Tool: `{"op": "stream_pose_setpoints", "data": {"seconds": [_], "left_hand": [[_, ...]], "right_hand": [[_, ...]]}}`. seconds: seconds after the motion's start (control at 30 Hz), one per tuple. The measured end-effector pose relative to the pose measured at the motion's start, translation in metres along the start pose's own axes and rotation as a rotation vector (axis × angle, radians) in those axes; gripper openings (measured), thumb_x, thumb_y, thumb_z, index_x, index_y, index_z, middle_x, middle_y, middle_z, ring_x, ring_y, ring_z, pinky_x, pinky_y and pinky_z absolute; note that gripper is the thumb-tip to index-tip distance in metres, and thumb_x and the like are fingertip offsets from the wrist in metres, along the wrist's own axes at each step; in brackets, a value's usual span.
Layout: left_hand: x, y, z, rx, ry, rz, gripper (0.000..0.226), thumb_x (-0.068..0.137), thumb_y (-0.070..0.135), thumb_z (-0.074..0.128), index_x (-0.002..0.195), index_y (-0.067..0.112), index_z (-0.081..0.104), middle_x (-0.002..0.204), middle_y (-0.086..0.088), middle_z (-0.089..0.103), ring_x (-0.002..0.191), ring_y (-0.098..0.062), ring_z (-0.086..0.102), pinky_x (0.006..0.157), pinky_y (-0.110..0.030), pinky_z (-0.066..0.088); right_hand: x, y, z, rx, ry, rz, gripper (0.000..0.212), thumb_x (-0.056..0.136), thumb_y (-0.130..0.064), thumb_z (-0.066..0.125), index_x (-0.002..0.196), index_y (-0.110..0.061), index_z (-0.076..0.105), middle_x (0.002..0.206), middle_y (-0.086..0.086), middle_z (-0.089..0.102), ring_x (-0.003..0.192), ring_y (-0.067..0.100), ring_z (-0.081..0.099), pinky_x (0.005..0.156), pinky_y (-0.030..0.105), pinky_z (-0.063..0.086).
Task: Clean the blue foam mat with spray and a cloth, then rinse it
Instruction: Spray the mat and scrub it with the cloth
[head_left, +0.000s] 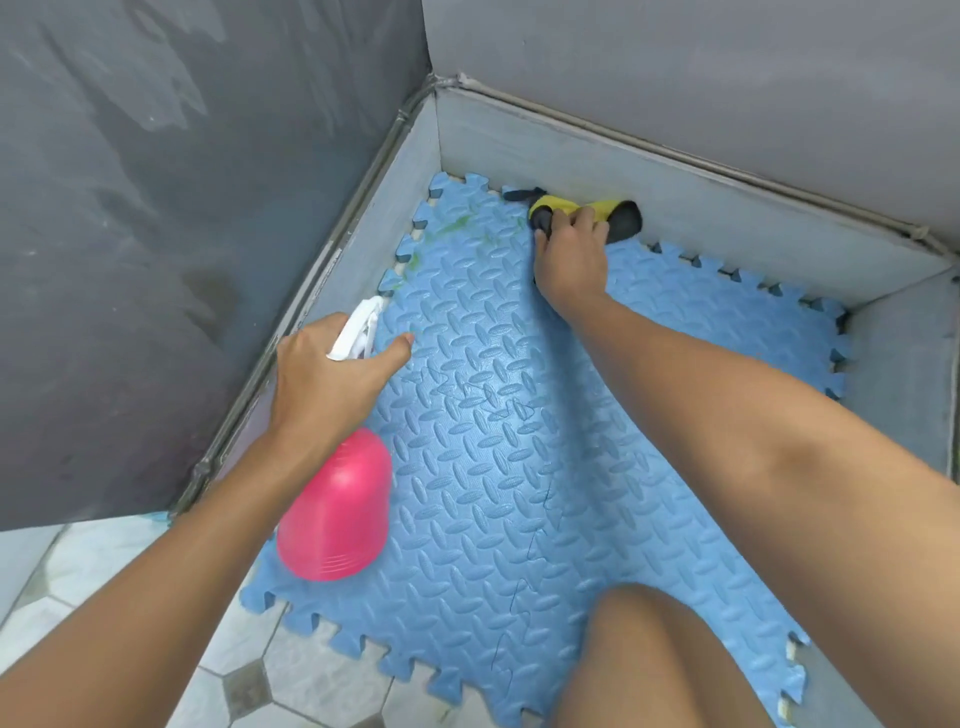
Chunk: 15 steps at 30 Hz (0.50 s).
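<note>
Kneeling on the blue foam mat (519, 467), tucked against 2 walls. Gripping the pink spray bottle (337, 509) in the left hand (332, 384) over the mat's left edge, thumb out, white nozzle aimed toward the mat's far-left corner. Clutching the yellow-and-black cloth (618, 213) in the right hand (571, 254) at the mat's far edge, long axis along that edge. Green smear (452, 226) at the mat's far-left corner, nearer the right hand; probably wiped next. Walled along the mat's far and left edges; open room only off its near edge.

No text, label, brand or number can be read anywhere in view.
</note>
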<state>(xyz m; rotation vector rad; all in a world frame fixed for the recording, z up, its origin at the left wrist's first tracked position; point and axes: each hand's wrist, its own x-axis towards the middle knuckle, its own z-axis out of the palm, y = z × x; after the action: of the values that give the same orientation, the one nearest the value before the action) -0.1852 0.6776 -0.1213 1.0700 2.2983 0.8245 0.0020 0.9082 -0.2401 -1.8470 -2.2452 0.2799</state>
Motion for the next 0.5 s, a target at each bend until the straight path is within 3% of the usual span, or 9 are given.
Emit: {"op": "stream_pose_setpoints", "data": {"seconds": [0.13,0.23,0.33,0.4,0.5], "left_hand": [[-0.008,-0.009,-0.015,0.05,0.069,0.077,0.053,0.079,0.047,0.081,0.064,0.01,0.047,0.052,0.001,0.045,0.05,-0.011,0.049,0.056,-0.016,0.044],[-0.008,-0.013,-0.022,0.033,0.067,0.098,0.042,0.082,0.04,0.081,0.068,0.01,0.054,0.056,-0.002,0.053,0.058,-0.019,0.06,0.069,-0.024,0.052],[-0.002,-0.016,-0.025,0.059,0.108,0.107,0.04,0.085,0.035,0.077,0.068,0.008,0.053,0.057,-0.001,0.052,0.058,-0.015,0.055,0.064,-0.013,0.038],[0.001,-0.015,-0.023,0.045,0.117,0.101,0.041,0.086,0.034,0.077,0.068,0.007,0.052,0.056,-0.001,0.052,0.058,-0.014,0.055,0.064,-0.022,0.037],[0.004,-0.014,-0.018,0.014,0.107,0.089,0.042,0.086,0.032,0.078,0.065,0.009,0.049,0.053,0.0,0.05,0.053,-0.001,0.055,0.061,-0.01,0.036]], "right_hand": [[0.025,-0.086,0.02,-0.064,-0.117,-0.245,0.046,0.105,-0.037,0.037,0.134,-0.004,0.05,0.136,0.021,0.046,0.119,0.04,0.043,0.104,0.045,0.032],[0.018,-0.127,0.024,-0.106,-0.166,-0.335,0.046,0.106,-0.035,0.034,0.135,-0.001,0.048,0.137,0.021,0.047,0.123,0.038,0.042,0.106,0.044,0.029],[-0.008,-0.119,0.027,-0.04,-0.111,-0.451,0.044,0.104,-0.032,0.042,0.13,0.0,0.053,0.127,0.021,0.052,0.114,0.04,0.047,0.103,0.047,0.036],[-0.044,-0.097,0.026,0.064,-0.13,-0.657,0.041,0.099,-0.035,0.049,0.127,-0.006,0.057,0.116,0.016,0.056,0.102,0.035,0.05,0.092,0.047,0.044],[-0.113,-0.056,0.013,0.067,-0.278,-1.008,0.044,0.102,-0.041,0.042,0.135,-0.015,0.054,0.113,0.007,0.053,0.097,0.027,0.047,0.085,0.038,0.047]]}}
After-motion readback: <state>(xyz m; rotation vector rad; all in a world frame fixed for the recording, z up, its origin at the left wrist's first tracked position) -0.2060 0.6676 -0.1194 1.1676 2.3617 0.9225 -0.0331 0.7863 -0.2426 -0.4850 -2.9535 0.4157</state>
